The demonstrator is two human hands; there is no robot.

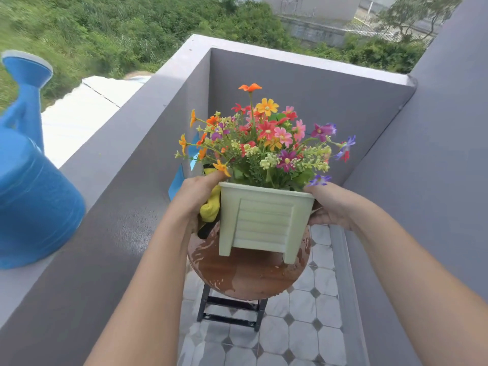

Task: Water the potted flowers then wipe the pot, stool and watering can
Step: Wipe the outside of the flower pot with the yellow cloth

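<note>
A pale green square pot [264,220] full of colourful flowers [266,138] is held a little above a round brown stool [250,278] whose top is wet. My left hand [196,194] grips the pot's left rim and also holds a yellow cloth [211,207] against that side. On the opposite side, my right hand [330,207] grips the right rim. A blue watering can [31,186] stands on the grey ledge at the far left, its spout pointing up and away.
Grey balcony walls [290,83] close in on the left, far and right sides. The wide ledge [111,165] runs along the left. White and grey floor tiles [303,326] lie under the stool. Beyond the wall are bushes and a white roof.
</note>
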